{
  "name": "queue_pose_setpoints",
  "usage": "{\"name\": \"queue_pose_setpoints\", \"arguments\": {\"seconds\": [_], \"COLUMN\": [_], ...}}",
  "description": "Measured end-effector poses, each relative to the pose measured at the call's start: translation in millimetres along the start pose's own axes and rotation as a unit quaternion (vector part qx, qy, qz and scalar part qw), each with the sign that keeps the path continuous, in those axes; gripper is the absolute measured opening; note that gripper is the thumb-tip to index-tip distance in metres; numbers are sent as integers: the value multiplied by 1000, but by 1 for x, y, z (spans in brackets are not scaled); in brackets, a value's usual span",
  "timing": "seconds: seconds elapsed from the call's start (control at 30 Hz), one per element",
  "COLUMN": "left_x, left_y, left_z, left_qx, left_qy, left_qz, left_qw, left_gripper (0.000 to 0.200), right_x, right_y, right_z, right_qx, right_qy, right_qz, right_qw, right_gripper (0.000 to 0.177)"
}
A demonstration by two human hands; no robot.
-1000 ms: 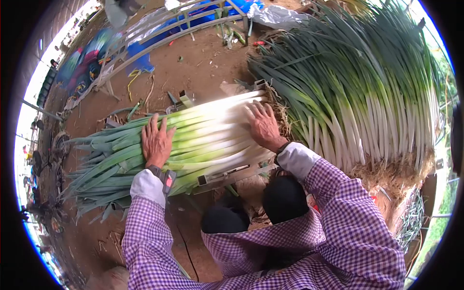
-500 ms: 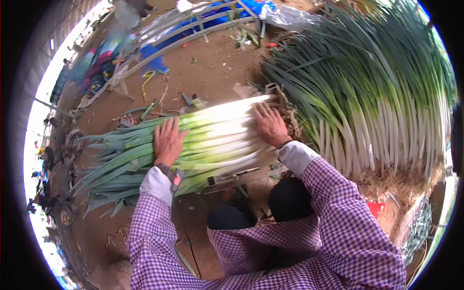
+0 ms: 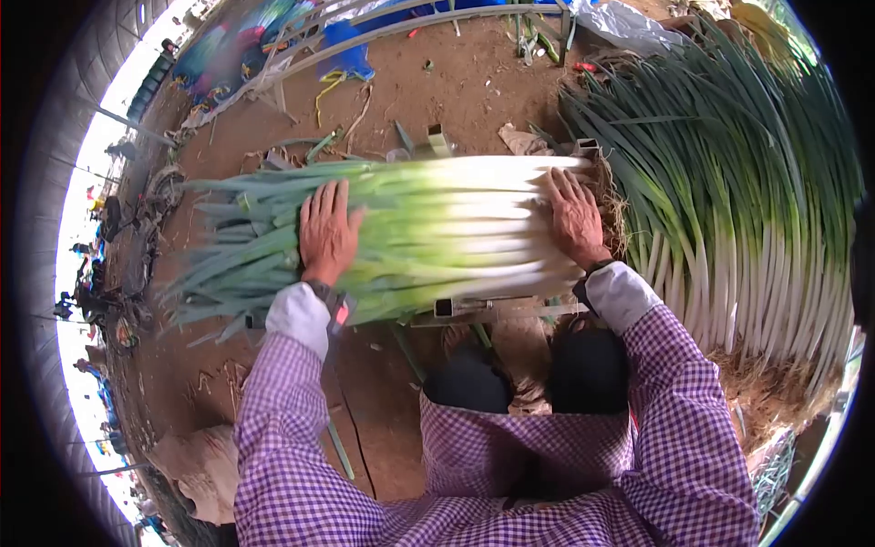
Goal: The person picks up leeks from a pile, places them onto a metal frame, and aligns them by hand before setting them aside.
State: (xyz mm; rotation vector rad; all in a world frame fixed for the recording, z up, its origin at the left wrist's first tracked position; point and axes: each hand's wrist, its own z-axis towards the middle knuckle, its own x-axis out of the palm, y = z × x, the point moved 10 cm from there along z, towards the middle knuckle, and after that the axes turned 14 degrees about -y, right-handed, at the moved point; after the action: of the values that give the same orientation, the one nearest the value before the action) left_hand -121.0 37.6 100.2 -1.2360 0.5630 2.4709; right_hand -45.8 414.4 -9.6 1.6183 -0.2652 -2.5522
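Observation:
A row of leeks [image 3: 456, 223] lies side by side across a low metal frame [image 3: 447, 308] in front of my knees, white stems to the right and green leaves to the left. My left hand [image 3: 328, 232] rests flat on the green part, fingers stretched out. On the white stems close to the roots lies my right hand [image 3: 577, 219], also with fingers extended. The roots [image 3: 611, 205] show just beyond it at the right end. Neither hand is wrapped round a stem.
A large heap of leeks [image 3: 729, 219] lies to the right, roots toward me. Behind the frame are a slatted wooden rack [image 3: 365, 32], a blue plastic sheet [image 3: 346, 50] and a silvery sheet [image 3: 629, 27]. A pale sack [image 3: 200, 465] sits at lower left, near a thin cable [image 3: 354, 428].
The view has shifted, so everything appears farther right. The leeks look more level and more evenly lined up. Both hands stay on them, the right one nearer the root ends.

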Motion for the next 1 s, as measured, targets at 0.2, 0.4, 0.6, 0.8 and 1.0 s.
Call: {"name": "queue_pose_setpoints", "arguments": {"seconds": [0.2, 0.4, 0.6, 0.8, 1.0], "left_x": [-2, -2, -5, -27, -45], "left_y": [5, 1, -2, 13, 94], "left_z": [-3, -2, 0, -4, -15], "left_qx": [-8, -14, -11, -18, -101], "left_qy": [-8, -11, -27, -22, 6], "left_qz": [28, 20, 24, 22, 73], "left_qw": [1000, 1000, 999, 999, 992], "left_gripper": [60, 62, 60, 61, 51], "right_x": [0, -9, -5, -10, -11], "right_y": [1, 58, 59, 61, 62], "right_z": [2, -17, -17, -17, -16], "right_qx": [8, -35, -34, -20, -29], "right_qy": [-10, 3, 11, 23, 11], "right_qz": [24, 48, 34, 37, 40], "right_qw": [1000, 998, 999, 999, 999], "right_gripper": [65, 69, 66, 66, 65]}}
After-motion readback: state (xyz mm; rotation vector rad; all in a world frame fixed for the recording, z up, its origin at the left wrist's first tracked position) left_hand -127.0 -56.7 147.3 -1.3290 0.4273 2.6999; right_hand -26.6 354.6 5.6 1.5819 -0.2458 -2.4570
